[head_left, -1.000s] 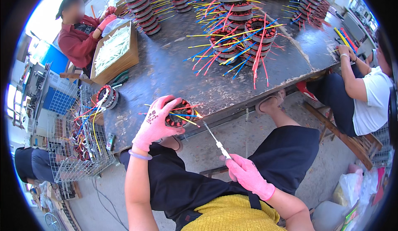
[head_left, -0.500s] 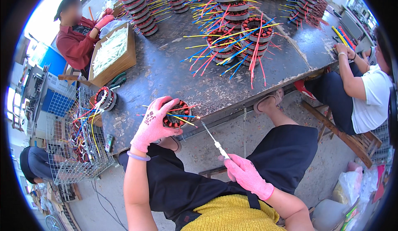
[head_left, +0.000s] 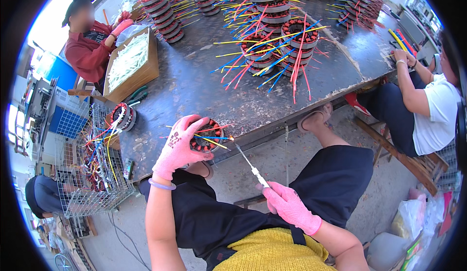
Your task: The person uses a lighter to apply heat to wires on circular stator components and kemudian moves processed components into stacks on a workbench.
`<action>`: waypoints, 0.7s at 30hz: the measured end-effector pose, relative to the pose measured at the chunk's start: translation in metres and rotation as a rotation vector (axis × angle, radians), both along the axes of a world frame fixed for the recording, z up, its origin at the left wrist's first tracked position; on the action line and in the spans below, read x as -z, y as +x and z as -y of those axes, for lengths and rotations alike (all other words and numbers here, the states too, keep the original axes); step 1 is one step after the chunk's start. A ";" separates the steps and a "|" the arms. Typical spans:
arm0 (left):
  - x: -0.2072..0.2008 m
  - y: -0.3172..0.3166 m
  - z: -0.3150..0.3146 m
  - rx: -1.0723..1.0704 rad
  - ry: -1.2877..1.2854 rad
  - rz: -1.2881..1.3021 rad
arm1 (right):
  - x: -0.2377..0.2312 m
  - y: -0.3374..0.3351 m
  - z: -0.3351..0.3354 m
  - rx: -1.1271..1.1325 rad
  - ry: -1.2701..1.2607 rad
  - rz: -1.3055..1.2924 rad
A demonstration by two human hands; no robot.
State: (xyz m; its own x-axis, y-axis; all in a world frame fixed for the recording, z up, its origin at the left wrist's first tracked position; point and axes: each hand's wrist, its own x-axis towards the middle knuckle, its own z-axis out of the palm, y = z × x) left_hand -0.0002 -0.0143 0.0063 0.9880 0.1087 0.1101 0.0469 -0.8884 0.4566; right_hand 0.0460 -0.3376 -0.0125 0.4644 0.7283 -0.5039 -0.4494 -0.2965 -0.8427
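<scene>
My left hand [head_left: 177, 144], in a pink glove, is closed around a motor stator [head_left: 206, 142] at the front edge of the table. Red, yellow and blue wires [head_left: 214, 138] stick out of the stator to the right. My right hand [head_left: 289, 205], also gloved in pink, grips a long-necked lighter [head_left: 257, 172] by its white handle. Its thin metal neck slants up and left toward the wire ends. A small orange flame [head_left: 232, 139] glows between the neck's tip and the blue wire's end.
Stacked stators [head_left: 272, 16] with coloured wires stand on the dark table [head_left: 194, 69]. At left are another stator [head_left: 123, 116], pliers [head_left: 137, 96], a cardboard box [head_left: 131, 74] of pale strips and a wire basket [head_left: 92, 193]. Two people sit left and right; another bends at lower left.
Both hands keep nearly the same place and grip. The wires and the lighter's tip have shifted very slightly, and the flame still shows.
</scene>
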 end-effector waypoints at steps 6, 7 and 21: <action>0.001 -0.001 0.000 -0.011 -0.007 0.010 | -0.003 0.000 -0.001 0.007 -0.002 0.014; 0.000 -0.001 0.000 -0.014 -0.008 0.015 | -0.003 -0.001 -0.001 0.009 0.001 0.017; 0.002 -0.002 -0.002 0.003 0.001 0.016 | 0.003 -0.001 0.000 0.002 0.001 0.039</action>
State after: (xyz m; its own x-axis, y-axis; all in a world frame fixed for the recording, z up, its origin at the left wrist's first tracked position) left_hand -0.0019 -0.0127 0.0046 0.9864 0.1056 0.1258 0.0369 -0.8889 0.4566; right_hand 0.0450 -0.3376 -0.0150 0.4847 0.7278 -0.4852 -0.4171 -0.2952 -0.8596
